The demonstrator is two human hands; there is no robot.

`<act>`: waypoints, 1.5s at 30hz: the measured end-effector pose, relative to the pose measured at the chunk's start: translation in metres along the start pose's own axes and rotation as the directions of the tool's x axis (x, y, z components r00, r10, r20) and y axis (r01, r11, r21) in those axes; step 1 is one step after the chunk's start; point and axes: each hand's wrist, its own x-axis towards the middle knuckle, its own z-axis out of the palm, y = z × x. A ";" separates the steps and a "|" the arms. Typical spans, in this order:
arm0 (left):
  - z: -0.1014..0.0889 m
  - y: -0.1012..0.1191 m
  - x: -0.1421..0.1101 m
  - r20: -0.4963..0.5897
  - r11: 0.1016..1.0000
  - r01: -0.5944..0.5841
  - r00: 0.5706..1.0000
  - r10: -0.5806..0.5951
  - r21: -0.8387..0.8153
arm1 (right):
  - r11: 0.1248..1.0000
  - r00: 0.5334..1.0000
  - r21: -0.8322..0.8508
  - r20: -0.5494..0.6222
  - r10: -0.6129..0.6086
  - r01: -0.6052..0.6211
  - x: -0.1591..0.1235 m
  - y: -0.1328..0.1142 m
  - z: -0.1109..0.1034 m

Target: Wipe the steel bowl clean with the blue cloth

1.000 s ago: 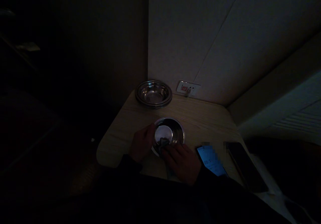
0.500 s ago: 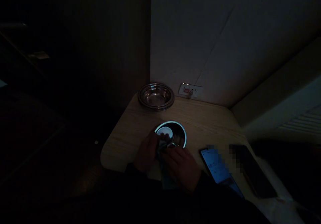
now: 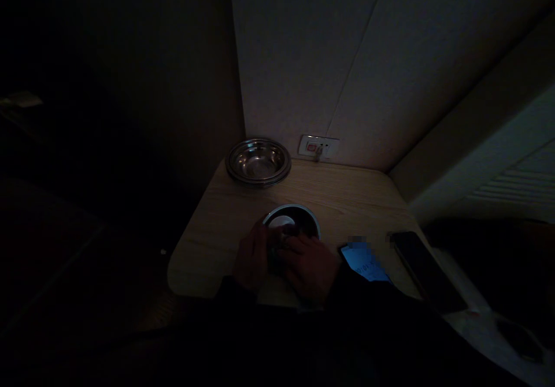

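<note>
In dim light a small steel bowl [image 3: 299,218] sits near the front of a pale wooden table [image 3: 347,202]. My left hand [image 3: 252,258] grips the bowl's near left rim. My right hand [image 3: 310,265] lies over its near edge with the fingers curled into the bowl. They press on a small dark cloth, which is barely visible. Both hands hide the bowl's near half.
A stack of steel bowls [image 3: 258,162] stands at the table's back left corner, next to a wall socket [image 3: 317,146]. A lit phone [image 3: 363,263] and a dark phone [image 3: 422,271] lie right of my hands. The left side is in darkness.
The view shifted slightly. My right hand moved further over the bowl, and the cloth seen in it earlier is now mostly covered.
</note>
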 end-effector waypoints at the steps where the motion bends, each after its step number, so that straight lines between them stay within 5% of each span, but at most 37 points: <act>1: 0.001 0.000 0.000 -0.002 1.000 -0.025 1.000 0.025 0.013 | 1.000 1.000 -0.026 0.024 -0.007 0.008 -0.003 0.003 -0.003; 9: -0.001 -0.008 0.000 -0.045 0.989 0.016 0.999 -0.010 0.148 | 0.996 0.995 0.063 -0.073 0.067 -0.062 0.018 -0.011 0.015; 13: 0.000 -0.006 -0.001 -0.023 0.992 -0.022 0.999 0.025 0.121 | 0.994 0.994 0.001 -0.009 0.108 -0.108 0.000 -0.009 0.003; 16: 0.001 -0.003 -0.002 0.043 0.992 -0.072 0.997 0.068 0.100 | 0.995 0.995 -0.049 0.050 0.090 -0.088 -0.009 -0.006 -0.004; 23: 0.000 -0.002 -0.003 -0.021 0.988 -0.106 0.994 0.109 0.112 | 0.998 0.998 0.046 0.018 0.053 -0.053 0.003 -0.010 0.004; 28: 0.001 0.000 -0.003 0.005 0.988 -0.098 0.995 0.098 0.117 | 0.989 0.993 -0.142 0.117 -0.036 0.052 -0.017 -0.002 -0.005; 34: -0.002 -0.001 -0.002 -0.007 0.991 -0.064 0.998 0.065 0.117 | 0.993 0.996 -0.078 -0.039 0.085 -0.088 -0.012 -0.018 0.009; 39: 0.001 0.004 -0.002 0.028 0.995 -0.055 0.998 0.053 0.083 | 0.970 1.000 -0.243 0.024 -0.006 0.012 -0.029 -0.003 0.002; 45: 0.002 0.001 -0.001 -0.031 0.995 -0.031 0.999 0.034 0.094 | 0.968 0.992 -0.222 -0.056 0.111 -0.120 -0.008 -0.026 0.015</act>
